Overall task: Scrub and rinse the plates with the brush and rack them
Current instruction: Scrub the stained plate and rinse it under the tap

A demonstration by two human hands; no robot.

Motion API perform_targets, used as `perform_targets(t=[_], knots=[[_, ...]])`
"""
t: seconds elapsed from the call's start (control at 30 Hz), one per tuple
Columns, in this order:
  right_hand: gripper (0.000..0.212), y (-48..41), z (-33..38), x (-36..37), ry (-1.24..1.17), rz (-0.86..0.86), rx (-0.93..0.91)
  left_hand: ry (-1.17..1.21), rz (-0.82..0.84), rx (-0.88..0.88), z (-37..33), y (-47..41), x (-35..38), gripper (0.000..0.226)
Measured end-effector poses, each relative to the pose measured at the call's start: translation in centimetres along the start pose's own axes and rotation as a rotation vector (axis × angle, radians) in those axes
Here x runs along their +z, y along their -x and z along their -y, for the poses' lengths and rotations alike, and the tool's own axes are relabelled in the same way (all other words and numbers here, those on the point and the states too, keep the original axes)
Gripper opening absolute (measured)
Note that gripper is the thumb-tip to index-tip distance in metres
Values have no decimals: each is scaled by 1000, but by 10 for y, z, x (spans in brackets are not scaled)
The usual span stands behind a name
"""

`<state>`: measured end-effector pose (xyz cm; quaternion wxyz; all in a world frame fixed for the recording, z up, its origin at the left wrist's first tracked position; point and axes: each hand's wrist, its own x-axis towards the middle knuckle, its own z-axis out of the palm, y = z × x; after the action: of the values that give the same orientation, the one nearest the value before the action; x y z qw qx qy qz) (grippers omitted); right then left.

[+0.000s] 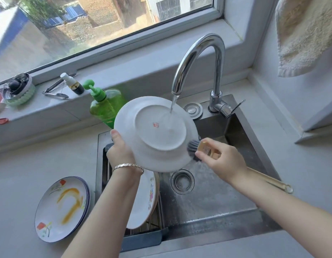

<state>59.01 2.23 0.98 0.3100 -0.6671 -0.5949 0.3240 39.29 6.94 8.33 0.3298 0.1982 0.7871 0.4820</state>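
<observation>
My left hand (119,149) grips a white plate (154,135) by its left rim, underside toward me, tilted over the steel sink (213,198). Water from the chrome tap (197,58) runs onto the plate's base. My right hand (223,159) holds the wooden-handled brush (194,149), whose grey bristle head touches the plate's lower right rim. A flowered plate (145,200) stands on edge in the rack (142,237) at the sink's left side. On the counter to the left lies a stack of plates (61,209), the top one smeared with yellow.
A green soap pump bottle (103,105) stands behind the plate. On the window sill lie tongs (55,90), a small dropper bottle (73,84) and a round scrubber holder (18,90). A towel (306,34) hangs at the upper right. The drain (182,181) sits mid-sink.
</observation>
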Motion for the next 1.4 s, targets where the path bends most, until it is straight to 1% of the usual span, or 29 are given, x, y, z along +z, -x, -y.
perform_targets(t=[0.03,0.07,0.1,0.17,0.2,0.23,0.3,0.37,0.4,0.5,0.53,0.6,0.63,0.67,0.73,0.87,0.9,0.97,1.0,1.03,1.1,1.17,1.2,1.23,1.27,1.33,1.37,1.4], knots=[[23,-3,-3,0,-13,5,38,14,-4,-17,1,1,-1,46],[25,0,1,2,-18,24,11,36,-2,-34,3,1,-1,46],[29,7,9,7,-10,66,-70,45,-3,-51,4,2,-1,46],[44,30,28,18,-14,195,-241,37,-1,-73,7,4,1,45],[49,35,31,20,-16,239,-261,45,0,-79,9,3,1,45],[47,31,32,17,-28,243,-235,62,1,-80,11,3,2,45],[31,13,23,13,-93,177,-88,70,4,-53,9,3,1,45],[24,5,14,11,-142,116,37,33,-28,-21,5,2,-1,46],[23,6,15,12,-132,127,36,3,-45,-9,4,1,-2,46],[27,17,23,18,-113,259,-56,-51,-38,20,4,-1,-3,48],[25,13,20,17,-153,254,-19,-63,-24,14,5,-1,-3,48],[10,-7,1,15,-280,153,145,-89,-3,20,6,0,-4,48],[6,-18,-9,15,-316,112,214,-107,1,36,6,0,-5,48],[11,-28,-16,14,-324,109,265,-134,14,51,7,1,-5,48],[20,-46,-22,13,-343,143,314,-184,73,93,9,4,-7,49],[28,-76,-5,7,-364,134,313,-296,238,239,15,7,-8,54],[30,-82,4,5,-363,126,292,-304,299,270,17,5,-8,55],[23,-85,29,5,-352,128,218,-316,380,292,21,4,-7,48],[28,-84,41,7,-325,146,172,-323,407,289,22,4,-7,43],[35,-80,52,8,-295,164,126,-331,430,294,24,5,-6,39],[36,-73,64,10,-238,193,38,-350,466,316,24,6,-6,34],[35,-72,62,8,-254,191,47,-349,480,330,24,7,-6,34],[34,-74,54,4,-291,173,91,-349,481,339,24,7,-7,35],[27,-76,43,1,-312,150,156,-348,481,357,23,8,-7,37],[27,-77,32,-3,-301,126,239,-348,481,381,23,9,-8,37],[42,-65,9,-6,-245,150,480,-362,493,443,24,12,-7,37],[44,-58,0,-6,-296,187,595,-388,506,478,24,14,-4,39],[45,-52,-5,-4,-409,231,699,-437,519,522,24,15,-1,42]])
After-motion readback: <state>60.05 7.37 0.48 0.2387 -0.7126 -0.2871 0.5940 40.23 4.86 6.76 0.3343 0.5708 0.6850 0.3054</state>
